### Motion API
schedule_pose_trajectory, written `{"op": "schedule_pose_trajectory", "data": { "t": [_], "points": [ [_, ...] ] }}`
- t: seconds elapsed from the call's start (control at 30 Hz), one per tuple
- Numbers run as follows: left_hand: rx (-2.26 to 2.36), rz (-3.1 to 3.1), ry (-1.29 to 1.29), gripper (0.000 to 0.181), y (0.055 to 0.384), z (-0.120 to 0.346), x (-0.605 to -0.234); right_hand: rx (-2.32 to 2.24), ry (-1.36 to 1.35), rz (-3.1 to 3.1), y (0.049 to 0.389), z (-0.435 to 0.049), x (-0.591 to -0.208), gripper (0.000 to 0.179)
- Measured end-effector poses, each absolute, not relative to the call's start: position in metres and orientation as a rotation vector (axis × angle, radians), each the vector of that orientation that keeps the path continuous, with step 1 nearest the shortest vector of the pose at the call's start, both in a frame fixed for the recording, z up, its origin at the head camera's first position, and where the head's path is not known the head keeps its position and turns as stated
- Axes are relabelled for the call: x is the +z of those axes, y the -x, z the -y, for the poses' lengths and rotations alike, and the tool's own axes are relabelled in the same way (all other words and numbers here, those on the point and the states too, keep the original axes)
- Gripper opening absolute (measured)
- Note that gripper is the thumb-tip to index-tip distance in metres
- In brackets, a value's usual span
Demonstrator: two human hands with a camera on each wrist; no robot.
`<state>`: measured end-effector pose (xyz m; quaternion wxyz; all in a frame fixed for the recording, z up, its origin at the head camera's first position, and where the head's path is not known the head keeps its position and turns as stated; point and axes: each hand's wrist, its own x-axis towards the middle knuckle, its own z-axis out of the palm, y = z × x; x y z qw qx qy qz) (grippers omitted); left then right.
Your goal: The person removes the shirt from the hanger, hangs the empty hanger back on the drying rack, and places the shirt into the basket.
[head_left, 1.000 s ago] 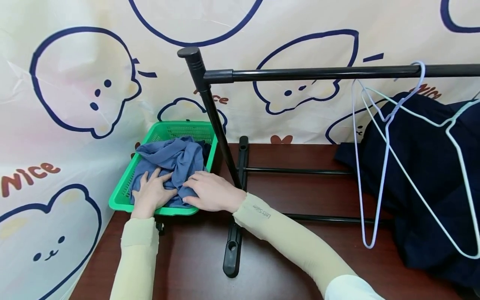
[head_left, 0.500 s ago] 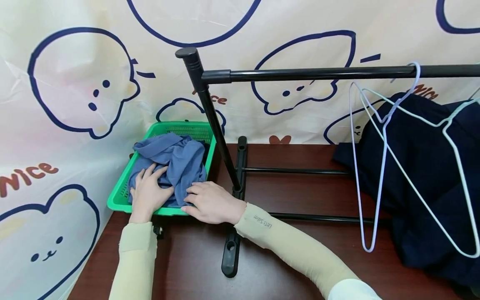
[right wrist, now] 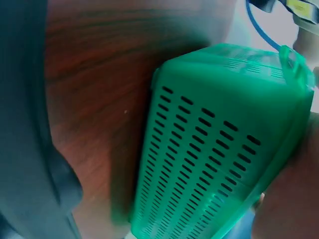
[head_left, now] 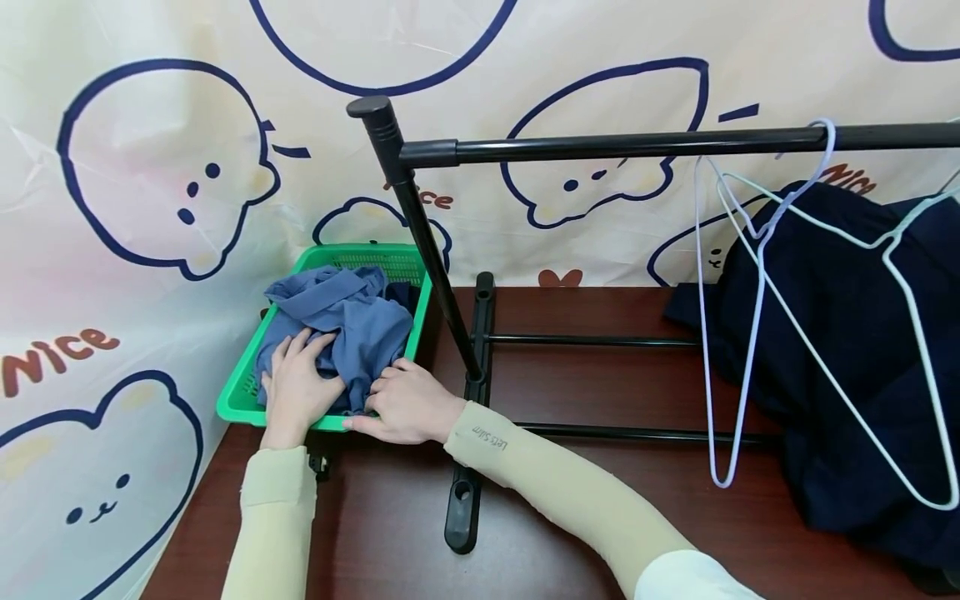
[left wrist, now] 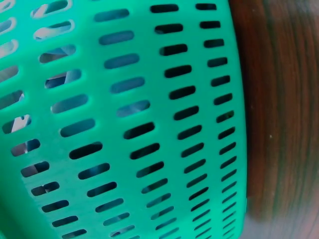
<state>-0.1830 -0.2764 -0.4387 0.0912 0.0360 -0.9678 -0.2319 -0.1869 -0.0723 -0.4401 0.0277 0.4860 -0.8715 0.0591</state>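
A crumpled blue garment (head_left: 341, 304) fills much of the green plastic basket (head_left: 243, 400) at the left of the head view. My left hand (head_left: 300, 387) rests on its near left part with fingers spread. At the near right corner my right hand (head_left: 412, 408) touches the garment, fingers bent down at its edge and thumb along the rim. A bit of dark cloth (head_left: 402, 293) shows beside the garment. In the left wrist view the slotted basket wall (left wrist: 149, 114) hides the hand. In the right wrist view, part of the right hand (right wrist: 291, 191) overlaps the rim.
A black clothes rack (head_left: 570, 150) stands right of the basket, its foot (head_left: 462, 508) on the brown table (head_left: 375, 517). A lilac hanger (head_left: 757, 258) and a pale green hanger (head_left: 896, 242) hang in front of a dark navy garment (head_left: 832, 350).
My right hand has drawn back toward the basket's near rim, its fingers now more bent. The blue garment has shifted and bunched. My left hand has slid slightly nearer, then stayed.
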Motion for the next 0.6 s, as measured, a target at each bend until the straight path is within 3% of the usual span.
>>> {"op": "schedule_pose_trajectory", "data": {
  "t": [0.23, 0.6],
  "points": [
    [-0.724, 2.824, -0.088, 0.059, 0.183, 0.278, -0.441, 0.487, -1.516, 2.607, 0.188, 0.057, -0.432, 0.042],
    [-0.729, 2.531, -0.070, 0.049, 0.177, 0.269, -0.435, 1.120, -1.439, 2.585, 0.178, 0.001, -0.414, 0.042]
  ]
}}
